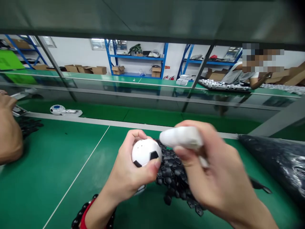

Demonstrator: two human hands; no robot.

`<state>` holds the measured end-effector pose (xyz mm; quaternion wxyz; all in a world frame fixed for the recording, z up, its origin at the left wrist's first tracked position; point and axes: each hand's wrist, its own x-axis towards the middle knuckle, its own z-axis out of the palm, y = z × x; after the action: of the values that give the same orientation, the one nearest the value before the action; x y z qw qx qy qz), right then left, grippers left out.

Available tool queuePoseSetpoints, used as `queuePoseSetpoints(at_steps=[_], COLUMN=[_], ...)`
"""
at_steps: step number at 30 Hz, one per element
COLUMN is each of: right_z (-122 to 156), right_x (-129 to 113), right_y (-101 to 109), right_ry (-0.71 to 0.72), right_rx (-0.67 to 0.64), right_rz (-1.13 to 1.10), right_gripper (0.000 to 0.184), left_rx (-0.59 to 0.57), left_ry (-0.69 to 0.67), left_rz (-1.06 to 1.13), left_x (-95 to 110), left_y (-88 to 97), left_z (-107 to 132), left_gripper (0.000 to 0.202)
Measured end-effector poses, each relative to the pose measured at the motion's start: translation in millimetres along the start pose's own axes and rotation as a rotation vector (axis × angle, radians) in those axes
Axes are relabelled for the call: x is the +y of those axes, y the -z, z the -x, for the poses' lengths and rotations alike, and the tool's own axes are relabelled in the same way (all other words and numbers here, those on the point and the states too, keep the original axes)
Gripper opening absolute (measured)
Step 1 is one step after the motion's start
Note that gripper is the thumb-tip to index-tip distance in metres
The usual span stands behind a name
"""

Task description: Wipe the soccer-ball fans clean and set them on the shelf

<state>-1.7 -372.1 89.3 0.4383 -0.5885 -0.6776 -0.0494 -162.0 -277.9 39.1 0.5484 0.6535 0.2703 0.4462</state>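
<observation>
My left hand (133,168) is closed around a small white ball (145,152) with black soccer patches and a few tiny holes in its upper side. In my right hand (214,168), raised to the right of the ball, is a rounded white object (179,137), blurred by motion; its kind cannot be made out. The two held things are close together but apart. Under and between my hands lies a heap of small black plastic pieces (172,168) on the green table (71,149). A little of something pale shows below my left wrist.
A black plastic bag (276,162) lies at the right. Near the table's back ledge sits a white soccer-patterned device (64,110). Another person's arm (9,130) is at the left edge, beside more black pieces. Across the partition, a person (240,74) sits by trays of patterned balls.
</observation>
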Motion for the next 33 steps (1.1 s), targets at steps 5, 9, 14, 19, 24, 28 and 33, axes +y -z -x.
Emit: queuePoseSetpoints(at_steps=[5,9,14,19,24,28,33], right_z=[1.2,4.4,9.7,18.4,53.0,72.3,79.1], right_x=[0.4,4.7,9.9,60.6,125.0,147.3,138.4], right_y=[0.0,-2.2,6.9,4.9,-12.7,-27.7,-44.5], right_ry=[-0.03,-0.037,-0.125,-0.224,-0.272,-0.118,0.053], right_rx=[0.073,-0.023,0.178,0.043,-0.31,-0.422,-0.323], right_rz=[-0.025,-0.056,-0.029,0.352,0.602,0.465,0.416], right_gripper=[0.016,0.014,0.02,0.055,0.011,0.018,0.026], left_rx=[0.004,-0.052,-0.071,0.012,-0.246,-0.503,-0.694], left_ry=[0.002,0.094,0.063,-0.307,-0.372,-0.335,-0.323], left_rz=[0.011,0.052,-0.001,-0.613,-1.35,-1.427,-1.32], left_x=[1.5,-0.7,-0.5,1.6,-10.7,-45.4,-102.4], left_y=[-1.4,-3.1,-0.6,13.0,3.0,-21.4,-56.5], left_z=[0.4,1.6,1.0,-16.5,-83.8,-160.8,-233.9], left_gripper=[0.046,0.061,0.063,0.051,0.045,0.05,0.055])
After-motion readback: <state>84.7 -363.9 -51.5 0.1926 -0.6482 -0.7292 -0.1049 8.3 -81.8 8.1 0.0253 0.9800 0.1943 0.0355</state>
